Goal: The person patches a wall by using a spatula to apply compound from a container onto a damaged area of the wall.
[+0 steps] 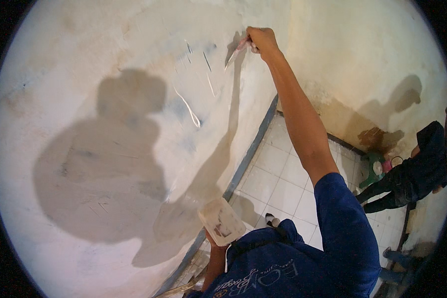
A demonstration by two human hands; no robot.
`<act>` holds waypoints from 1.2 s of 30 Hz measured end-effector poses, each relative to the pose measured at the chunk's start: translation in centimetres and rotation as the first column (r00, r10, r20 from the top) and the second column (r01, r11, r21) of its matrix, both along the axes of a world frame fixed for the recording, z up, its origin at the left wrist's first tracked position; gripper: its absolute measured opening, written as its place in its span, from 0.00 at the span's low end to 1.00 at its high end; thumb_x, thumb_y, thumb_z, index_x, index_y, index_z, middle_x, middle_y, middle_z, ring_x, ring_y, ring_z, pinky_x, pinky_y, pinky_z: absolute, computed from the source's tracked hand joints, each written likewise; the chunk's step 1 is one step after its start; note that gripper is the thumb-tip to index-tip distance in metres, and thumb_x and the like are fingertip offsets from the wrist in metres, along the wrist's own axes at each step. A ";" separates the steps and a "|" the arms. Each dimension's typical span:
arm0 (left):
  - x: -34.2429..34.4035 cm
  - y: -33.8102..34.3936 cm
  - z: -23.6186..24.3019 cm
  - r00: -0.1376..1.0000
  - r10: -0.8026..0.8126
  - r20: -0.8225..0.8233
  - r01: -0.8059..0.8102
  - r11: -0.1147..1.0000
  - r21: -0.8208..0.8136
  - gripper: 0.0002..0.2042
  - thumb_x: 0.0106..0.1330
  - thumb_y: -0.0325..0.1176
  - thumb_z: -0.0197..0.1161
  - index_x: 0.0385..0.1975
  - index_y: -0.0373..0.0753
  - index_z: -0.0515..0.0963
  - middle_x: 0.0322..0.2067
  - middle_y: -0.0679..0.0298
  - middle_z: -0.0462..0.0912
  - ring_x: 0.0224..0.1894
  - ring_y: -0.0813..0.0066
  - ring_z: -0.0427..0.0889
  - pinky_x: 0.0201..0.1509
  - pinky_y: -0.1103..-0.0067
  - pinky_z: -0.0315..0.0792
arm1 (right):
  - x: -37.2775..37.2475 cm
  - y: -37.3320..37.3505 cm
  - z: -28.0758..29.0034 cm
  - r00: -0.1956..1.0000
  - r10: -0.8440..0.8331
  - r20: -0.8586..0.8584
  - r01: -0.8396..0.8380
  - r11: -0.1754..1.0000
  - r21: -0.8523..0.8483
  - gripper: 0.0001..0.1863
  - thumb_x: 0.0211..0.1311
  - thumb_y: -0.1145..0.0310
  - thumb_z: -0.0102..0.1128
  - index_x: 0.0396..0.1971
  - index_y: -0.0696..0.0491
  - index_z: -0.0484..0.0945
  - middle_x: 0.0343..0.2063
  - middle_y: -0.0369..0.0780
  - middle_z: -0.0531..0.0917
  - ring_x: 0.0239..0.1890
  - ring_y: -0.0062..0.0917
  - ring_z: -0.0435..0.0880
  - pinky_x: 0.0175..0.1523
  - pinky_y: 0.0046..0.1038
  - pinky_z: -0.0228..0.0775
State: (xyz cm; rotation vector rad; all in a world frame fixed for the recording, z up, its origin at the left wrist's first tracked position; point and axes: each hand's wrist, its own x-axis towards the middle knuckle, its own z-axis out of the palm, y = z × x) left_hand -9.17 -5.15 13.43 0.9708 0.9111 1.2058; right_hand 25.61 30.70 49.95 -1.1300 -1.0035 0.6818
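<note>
Plastic tub [219,214] held in left grip [217,241], right grip [261,40] pinching scraper [241,45], grey skirting edge [253,149] below

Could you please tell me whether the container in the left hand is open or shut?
Open: no lid shows on the container, and dark marks are visible inside.

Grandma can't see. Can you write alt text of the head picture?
Someone in a blue T-shirt holds a putty knife up by a patchy, pale wall in their right grip and a translucent plastic tub in their left grip. A big shadow falls on the wall; another person stands far right.
</note>
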 end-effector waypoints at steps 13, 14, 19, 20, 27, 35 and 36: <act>-0.8 -1.1 -7.6 0.969 0.056 0.239 -0.008 0.980 -0.197 0.42 0.55 0.67 0.54 0.66 0.49 0.58 0.62 0.61 0.65 0.62 0.55 0.65 0.62 0.54 0.65 | 0.1 -7.2 3.6 0.992 -0.112 0.061 0.094 0.964 0.250 0.07 0.56 0.73 0.52 0.31 0.62 0.75 0.21 0.39 0.79 0.19 0.17 0.73 0.21 0.19 0.60; -0.9 -1.2 -7.9 0.879 0.122 0.461 0.007 0.963 -0.268 0.36 0.60 0.62 0.51 0.64 0.46 0.60 0.60 0.59 0.68 0.60 0.52 0.69 0.60 0.52 0.66 | -0.7 -8.9 2.2 0.987 -0.160 0.031 0.148 0.958 0.247 0.10 0.57 0.74 0.51 0.37 0.62 0.75 0.23 0.39 0.80 0.21 0.18 0.75 0.22 0.19 0.62; -0.5 -0.1 -7.5 0.666 0.186 0.723 0.104 0.936 -0.337 0.31 0.65 0.56 0.47 0.63 0.43 0.63 0.58 0.58 0.71 0.57 0.49 0.72 0.58 0.49 0.68 | 4.8 -6.7 -12.4 0.951 -0.223 0.213 0.178 0.961 0.210 0.17 0.61 0.69 0.54 0.46 0.63 0.72 0.35 0.45 0.82 0.28 0.27 0.83 0.30 0.22 0.74; -0.4 0.0 -7.4 0.664 0.179 0.726 0.111 0.936 -0.333 0.31 0.65 0.56 0.47 0.63 0.43 0.63 0.58 0.58 0.71 0.57 0.49 0.72 0.58 0.49 0.68 | 5.0 -5.6 -14.6 0.931 -0.243 0.274 0.213 0.968 0.133 0.16 0.60 0.70 0.53 0.45 0.62 0.73 0.34 0.45 0.82 0.28 0.26 0.83 0.29 0.23 0.74; -1.4 -0.5 -7.8 0.661 0.187 0.726 0.114 0.932 -0.344 0.31 0.65 0.56 0.46 0.63 0.43 0.62 0.59 0.58 0.70 0.58 0.49 0.72 0.58 0.50 0.68 | 1.1 -4.3 -14.8 0.987 -0.161 -0.020 0.161 0.987 -0.023 0.11 0.61 0.74 0.51 0.42 0.60 0.75 0.28 0.38 0.82 0.28 0.23 0.83 0.26 0.22 0.76; -2.9 -0.7 -8.5 0.650 0.181 0.738 0.157 0.918 -0.364 0.31 0.66 0.56 0.45 0.64 0.43 0.62 0.59 0.58 0.70 0.58 0.49 0.71 0.58 0.50 0.68 | -5.1 -10.6 -17.9 0.915 -0.056 -0.400 -0.012 0.986 -0.167 0.06 0.59 0.66 0.57 0.28 0.52 0.78 0.22 0.32 0.77 0.23 0.16 0.74 0.26 0.23 0.67; -3.1 -0.7 -8.6 0.650 0.176 0.739 0.165 0.917 -0.363 0.31 0.66 0.56 0.45 0.64 0.43 0.62 0.59 0.58 0.70 0.58 0.49 0.71 0.58 0.50 0.68 | -6.3 -11.4 -18.4 0.900 -0.092 -0.425 0.016 0.983 -0.180 0.08 0.60 0.64 0.57 0.27 0.52 0.78 0.21 0.31 0.76 0.22 0.16 0.73 0.26 0.24 0.65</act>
